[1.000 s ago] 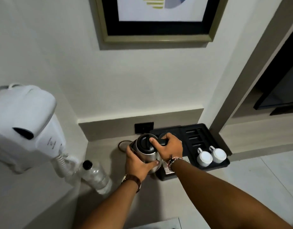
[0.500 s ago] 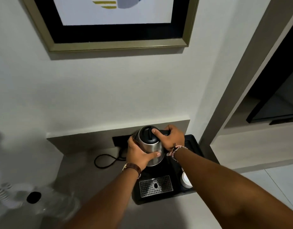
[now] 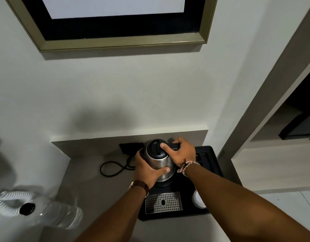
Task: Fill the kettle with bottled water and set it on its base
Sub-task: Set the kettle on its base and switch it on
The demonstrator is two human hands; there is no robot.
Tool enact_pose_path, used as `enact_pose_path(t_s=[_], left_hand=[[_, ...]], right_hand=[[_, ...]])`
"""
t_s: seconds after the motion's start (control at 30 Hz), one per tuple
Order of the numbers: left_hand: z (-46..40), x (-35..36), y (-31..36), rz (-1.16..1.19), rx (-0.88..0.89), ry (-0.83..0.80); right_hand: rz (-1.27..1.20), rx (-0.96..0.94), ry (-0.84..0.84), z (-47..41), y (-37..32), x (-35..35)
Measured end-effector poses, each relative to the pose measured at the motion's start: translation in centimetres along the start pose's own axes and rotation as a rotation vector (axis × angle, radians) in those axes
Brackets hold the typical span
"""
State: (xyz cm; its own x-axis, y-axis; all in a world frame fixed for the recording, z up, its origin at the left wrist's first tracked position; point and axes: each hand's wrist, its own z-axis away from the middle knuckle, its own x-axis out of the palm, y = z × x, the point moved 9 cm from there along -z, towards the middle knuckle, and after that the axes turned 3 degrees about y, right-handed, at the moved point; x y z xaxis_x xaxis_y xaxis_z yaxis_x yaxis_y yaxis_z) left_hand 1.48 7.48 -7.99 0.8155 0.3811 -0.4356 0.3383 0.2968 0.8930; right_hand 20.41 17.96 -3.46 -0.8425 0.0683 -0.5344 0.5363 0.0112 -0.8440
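Note:
A steel kettle [image 3: 162, 162] with a black lid stands at the back left of a black tray [image 3: 210, 165]. Its base is hidden beneath it. My left hand [image 3: 147, 169] wraps the kettle's left side, thumb across the steel front. My right hand [image 3: 181, 152] grips the black handle on the right, with its thumb resting on the lid. A clear plastic water bottle [image 3: 51, 214] with a black cap stands at the lower left of the counter, blurred.
A black cord [image 3: 112, 169] loops on the counter from a wall socket [image 3: 131, 147]. The tray holds a perforated metal drip plate [image 3: 163, 202] and a white cup [image 3: 198, 199]. A white coiled hose [image 3: 9, 198] hangs at far left. A framed picture [image 3: 115, 39] hangs above.
The view has shifted right and closer, so the bottle and hair dryer slid to the left edge. The kettle moved from the counter onto the tray, both hands still holding it.

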Motion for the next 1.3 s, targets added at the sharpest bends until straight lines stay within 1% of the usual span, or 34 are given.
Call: enact_pose_path(t_s=[0.1,0.3,0.47,0.5,0.53,0.6,0.67,0.7,0.73,0.77,0.8,0.9,1.07,1.3], left_hand=[[-0.2,-0.3,-0.1,-0.013,-0.017,-0.031],[-1.4,-1.2,-0.4,0.01,-0.031,-0.189],[-0.6,-1.8,-0.5,0.003,-0.007,-0.214],[-0.3,-2.0,-0.2,-0.031,0.017,-0.218],[-0.2,-2.4,0.6,-0.096,0.065,-0.209],[-0.3,-3.3,3.4,-0.289,0.246,-0.171],[-1.0,-2.5,6.7,-0.515,0.419,-0.215],[-1.5,-1.7,7.7,-0.639,0.451,-0.27],[-2.0,-0.8,8.3,-0.75,0.448,-0.332],[-2.3,-0.2,8.5,-0.832,0.425,-0.392],[-2.5,0.4,8.6,-0.866,0.401,-0.441],[-2.7,1.3,8.4,-0.778,0.375,-0.507],[-3.1,2.1,9.0,-0.743,0.406,-0.477],[-3.2,3.2,9.4,-0.728,0.43,-0.478]], right_hand=[[0.006,-0.013,-0.018,-0.1,-0.4,0.4],[-0.004,-0.006,-0.026,-0.4,-0.3,0.3],[0.016,-0.024,-0.041,0.5,0.0,0.1],[0.018,-0.025,-0.043,0.6,0.0,0.1],[0.019,-0.029,-0.05,0.7,0.0,0.0],[0.031,-0.045,-0.068,0.7,-0.3,0.0],[0.062,-0.072,-0.093,0.7,-0.8,0.2],[0.077,-0.087,-0.104,0.8,-1.1,0.3],[0.087,-0.1,-0.109,0.8,-1.3,0.4],[0.089,-0.107,-0.106,1.0,-1.5,0.4],[0.09,-0.114,-0.094,1.1,-1.6,0.1],[0.081,-0.128,-0.085,1.6,-1.2,-0.7],[0.103,-0.125,-0.103,1.4,0.7,-1.4],[0.135,-0.163,-0.132,0.2,0.8,-2.1]])
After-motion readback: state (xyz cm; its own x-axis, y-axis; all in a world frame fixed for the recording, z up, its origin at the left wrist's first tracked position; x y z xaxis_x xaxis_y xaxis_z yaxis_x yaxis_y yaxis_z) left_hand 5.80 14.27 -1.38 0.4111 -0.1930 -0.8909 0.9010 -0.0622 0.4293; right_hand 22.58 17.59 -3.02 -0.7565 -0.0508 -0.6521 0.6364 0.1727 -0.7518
